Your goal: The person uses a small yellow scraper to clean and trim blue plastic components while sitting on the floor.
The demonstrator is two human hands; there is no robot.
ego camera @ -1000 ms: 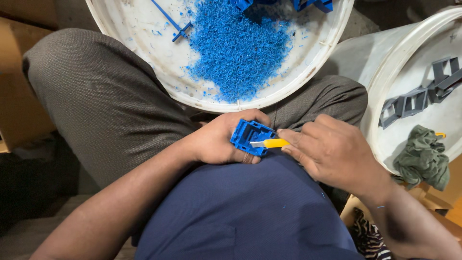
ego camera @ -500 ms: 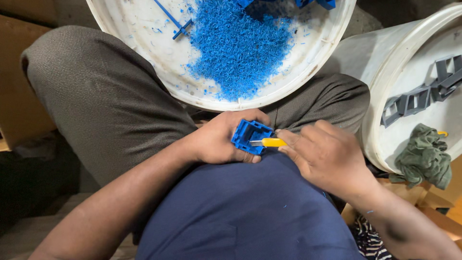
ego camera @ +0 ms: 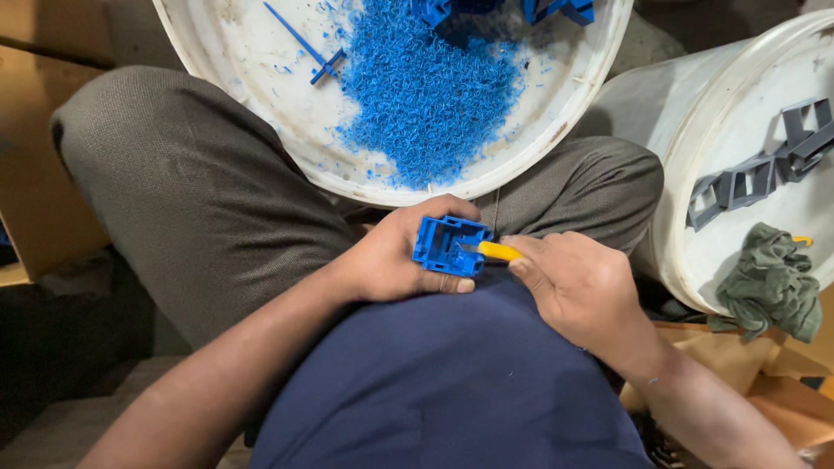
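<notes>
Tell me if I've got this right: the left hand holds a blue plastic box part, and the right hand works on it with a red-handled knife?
Not quite: in the head view the handle is yellow, not red. The left hand does hold the blue plastic box part, and the right hand works on it with the yellow-handled knife.

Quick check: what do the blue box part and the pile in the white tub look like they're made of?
Blue box part: likely moulded plastic, matte, uniform colour, thin crisp walls. Blue pile: looks like curly plastic shavings of the same blue. White tub: probably plastic, scuffed and stained.
</notes>
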